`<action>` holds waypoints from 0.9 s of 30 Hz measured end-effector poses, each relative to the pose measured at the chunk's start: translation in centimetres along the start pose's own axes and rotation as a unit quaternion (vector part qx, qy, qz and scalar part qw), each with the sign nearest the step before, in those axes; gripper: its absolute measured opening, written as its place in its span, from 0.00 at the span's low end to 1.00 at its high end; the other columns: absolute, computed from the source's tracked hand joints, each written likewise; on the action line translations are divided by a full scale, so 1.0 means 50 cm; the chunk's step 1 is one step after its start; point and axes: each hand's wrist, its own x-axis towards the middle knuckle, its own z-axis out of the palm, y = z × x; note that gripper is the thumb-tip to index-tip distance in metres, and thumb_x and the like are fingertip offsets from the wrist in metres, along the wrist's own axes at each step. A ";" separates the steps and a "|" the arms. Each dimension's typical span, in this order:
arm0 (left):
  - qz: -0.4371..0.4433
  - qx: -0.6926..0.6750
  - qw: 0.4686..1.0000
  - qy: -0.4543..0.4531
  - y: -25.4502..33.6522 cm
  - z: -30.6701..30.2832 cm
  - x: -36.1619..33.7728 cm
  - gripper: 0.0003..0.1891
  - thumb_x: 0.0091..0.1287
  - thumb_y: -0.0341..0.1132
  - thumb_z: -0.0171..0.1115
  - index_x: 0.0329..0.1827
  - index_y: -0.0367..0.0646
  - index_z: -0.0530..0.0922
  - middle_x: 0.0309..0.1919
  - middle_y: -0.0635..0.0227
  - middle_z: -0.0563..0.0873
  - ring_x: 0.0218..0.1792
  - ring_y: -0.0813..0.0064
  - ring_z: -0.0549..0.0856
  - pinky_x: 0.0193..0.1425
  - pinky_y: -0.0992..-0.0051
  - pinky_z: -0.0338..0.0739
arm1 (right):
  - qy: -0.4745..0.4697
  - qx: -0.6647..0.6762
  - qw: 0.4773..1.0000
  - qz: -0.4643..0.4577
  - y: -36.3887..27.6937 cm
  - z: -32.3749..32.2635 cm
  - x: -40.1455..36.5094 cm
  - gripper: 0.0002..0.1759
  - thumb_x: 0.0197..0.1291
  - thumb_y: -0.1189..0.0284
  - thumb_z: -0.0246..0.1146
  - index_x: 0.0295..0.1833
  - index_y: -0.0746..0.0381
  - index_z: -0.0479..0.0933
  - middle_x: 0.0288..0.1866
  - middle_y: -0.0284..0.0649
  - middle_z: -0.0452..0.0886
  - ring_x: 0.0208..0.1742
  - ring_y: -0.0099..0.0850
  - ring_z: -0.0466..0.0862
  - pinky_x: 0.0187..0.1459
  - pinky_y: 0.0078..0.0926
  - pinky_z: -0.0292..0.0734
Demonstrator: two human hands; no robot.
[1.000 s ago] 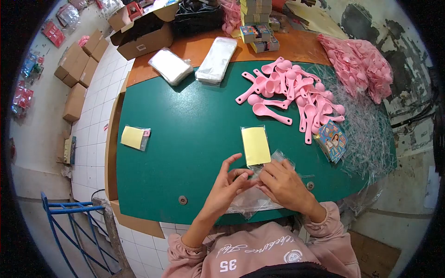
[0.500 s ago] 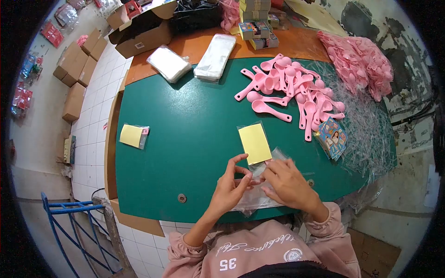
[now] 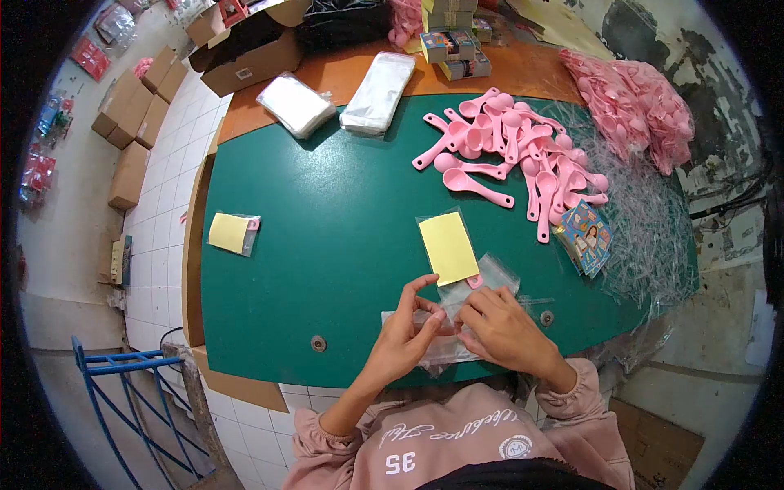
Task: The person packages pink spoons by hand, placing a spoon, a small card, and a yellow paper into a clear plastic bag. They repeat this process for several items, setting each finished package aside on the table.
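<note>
With the two hands as the clock's centre, the bagged yellow card [image 3: 449, 248] lies flat on the green table [image 3: 327, 261] at 12 o'clock, and a pink handle end [image 3: 474, 282] shows at its near edge, toward 1 o'clock. Clear film [image 3: 500, 274] spreads between the card and the right hand [image 3: 502, 327], whose fingers bend down over it; whether they pinch it cannot be told. The left hand [image 3: 408, 327] has its index finger stretched to the card's near left corner, apart from the thumb, while its other fingers curl in; what they hold, if anything, is hidden.

The step in hand seems to be working the film with both sets of fingertips. Thin film like this probably clings and creases, so a light pinch at the very edge should serve better than a full grip. Spreading the edge evenly toward 9 and 3 o'clock would likely avoid wrinkles. Pressing the index finger gently, without pushing, should leave the card lying straight.
</note>
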 end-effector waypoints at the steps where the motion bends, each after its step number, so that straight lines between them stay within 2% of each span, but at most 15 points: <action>1: 0.011 0.037 0.999 0.009 0.005 0.001 -0.003 0.25 0.66 0.29 0.51 0.65 0.42 0.54 0.38 0.63 0.74 0.41 0.75 0.80 0.41 0.78 0.79 | 0.000 -0.002 1.000 -0.003 -0.001 0.001 0.002 0.12 0.44 0.72 0.64 0.36 0.62 0.71 0.35 0.39 0.69 0.40 0.37 0.72 0.42 0.34 0.63; 3: 0.022 0.073 0.997 0.018 0.010 0.003 -0.006 0.26 0.66 0.29 0.51 0.65 0.42 0.53 0.37 0.63 0.75 0.41 0.76 0.80 0.39 0.80 0.78 | 0.000 -0.003 1.000 -0.006 -0.002 0.004 0.003 0.12 0.45 0.72 0.64 0.35 0.62 0.71 0.34 0.39 0.69 0.40 0.36 0.72 0.41 0.34 0.63; 5: 0.041 0.089 0.995 0.025 0.012 0.005 -0.007 0.26 0.66 0.29 0.51 0.65 0.42 0.52 0.36 0.63 0.73 0.37 0.71 0.84 0.32 0.82 0.76 | -0.010 -0.004 1.000 -0.011 -0.002 0.007 0.004 0.11 0.45 0.71 0.64 0.34 0.62 0.71 0.33 0.38 0.69 0.39 0.36 0.72 0.41 0.33 0.63; 9: 0.032 0.074 0.996 0.026 0.009 0.003 0.003 0.27 0.64 0.28 0.53 0.65 0.42 0.53 0.35 0.62 0.75 0.36 0.73 0.84 0.32 0.82 0.76 | 0.007 -0.004 1.000 -0.030 -0.006 0.013 0.007 0.11 0.46 0.71 0.64 0.33 0.62 0.70 0.32 0.38 0.69 0.38 0.35 0.72 0.40 0.33 0.64; 11: 0.036 0.070 0.996 0.041 0.002 0.003 0.016 0.30 0.61 0.25 0.58 0.65 0.44 0.55 0.36 0.65 0.77 0.33 0.80 0.79 0.38 0.81 0.76 | 0.043 -0.014 0.998 -0.053 -0.011 0.016 0.009 0.10 0.47 0.71 0.63 0.33 0.62 0.70 0.31 0.37 0.69 0.37 0.34 0.72 0.40 0.33 0.64; 15: 0.019 0.028 0.998 0.059 0.002 0.007 0.025 0.31 0.56 0.22 0.61 0.63 0.43 0.58 0.34 0.66 0.76 0.33 0.80 0.80 0.39 0.81 0.77 | 0.044 -0.010 0.997 -0.059 -0.006 0.011 0.004 0.10 0.47 0.71 0.63 0.33 0.61 0.70 0.31 0.37 0.69 0.38 0.33 0.72 0.41 0.32 0.63; 18: 0.110 0.096 0.981 0.128 0.002 0.006 0.030 0.28 0.57 0.20 0.59 0.61 0.42 0.62 0.33 0.65 0.78 0.35 0.78 0.82 0.40 0.81 0.78 | 0.005 0.042 0.995 -0.088 0.015 -0.023 -0.007 0.10 0.49 0.69 0.61 0.35 0.61 0.70 0.33 0.40 0.71 0.40 0.35 0.73 0.44 0.33 0.63; 20: 0.083 0.062 0.989 0.106 0.012 -0.008 0.032 0.28 0.57 0.20 0.59 0.61 0.42 0.62 0.33 0.65 0.77 0.35 0.78 0.82 0.40 0.81 0.78 | -0.038 0.197 0.975 -0.090 0.034 -0.066 -0.021 0.10 0.50 0.70 0.62 0.35 0.61 0.71 0.31 0.40 0.71 0.38 0.36 0.73 0.42 0.32 0.65; 22: 0.047 0.013 0.997 0.064 0.016 -0.018 0.031 0.25 0.59 0.22 0.57 0.61 0.41 0.64 0.34 0.65 0.77 0.37 0.78 0.82 0.42 0.81 0.77 | -0.035 0.301 0.952 -0.032 0.086 -0.146 -0.051 0.09 0.50 0.73 0.64 0.35 0.62 0.71 0.31 0.39 0.71 0.36 0.34 0.73 0.39 0.30 0.67; 23: 0.047 0.014 0.997 0.062 0.016 -0.021 0.031 0.25 0.59 0.22 0.57 0.61 0.41 0.64 0.34 0.65 0.77 0.37 0.78 0.82 0.42 0.81 0.77 | -0.009 0.354 0.934 -0.054 0.127 -0.185 -0.067 0.10 0.50 0.75 0.65 0.34 0.64 0.71 0.31 0.38 0.73 0.33 0.31 0.73 0.36 0.29 0.68; 24: 0.040 0.013 0.998 0.051 0.015 -0.025 0.033 0.24 0.59 0.21 0.56 0.60 0.40 0.64 0.36 0.65 0.77 0.38 0.77 0.82 0.43 0.80 0.78 | 0.012 0.428 0.903 -0.028 0.189 -0.212 -0.102 0.11 0.49 0.74 0.66 0.35 0.64 0.71 0.31 0.37 0.73 0.33 0.28 0.73 0.37 0.26 0.69; 25: 0.033 0.011 0.999 0.038 0.014 -0.028 0.036 0.24 0.59 0.20 0.55 0.60 0.39 0.64 0.38 0.64 0.77 0.40 0.75 0.81 0.45 0.79 0.78 | 0.056 0.401 0.913 0.053 0.240 -0.254 -0.131 0.10 0.53 0.71 0.64 0.36 0.64 0.71 0.30 0.36 0.73 0.32 0.27 0.74 0.37 0.25 0.70; 26: 0.034 0.011 0.999 0.033 0.014 -0.030 0.037 0.24 0.59 0.20 0.55 0.60 0.39 0.64 0.38 0.64 0.77 0.40 0.75 0.81 0.45 0.79 0.78 | 0.151 0.452 0.873 0.104 0.298 -0.285 -0.142 0.11 0.50 0.74 0.63 0.37 0.65 0.71 0.28 0.44 0.76 0.31 0.37 0.77 0.36 0.33 0.71; 27: 0.032 0.004 0.999 0.019 0.012 -0.031 0.034 0.23 0.60 0.19 0.53 0.59 0.38 0.64 0.40 0.62 0.77 0.42 0.74 0.81 0.46 0.78 0.78 | 0.215 0.124 0.950 0.192 0.362 -0.316 -0.156 0.13 0.49 0.75 0.63 0.41 0.65 0.71 0.31 0.45 0.77 0.35 0.41 0.78 0.39 0.34 0.71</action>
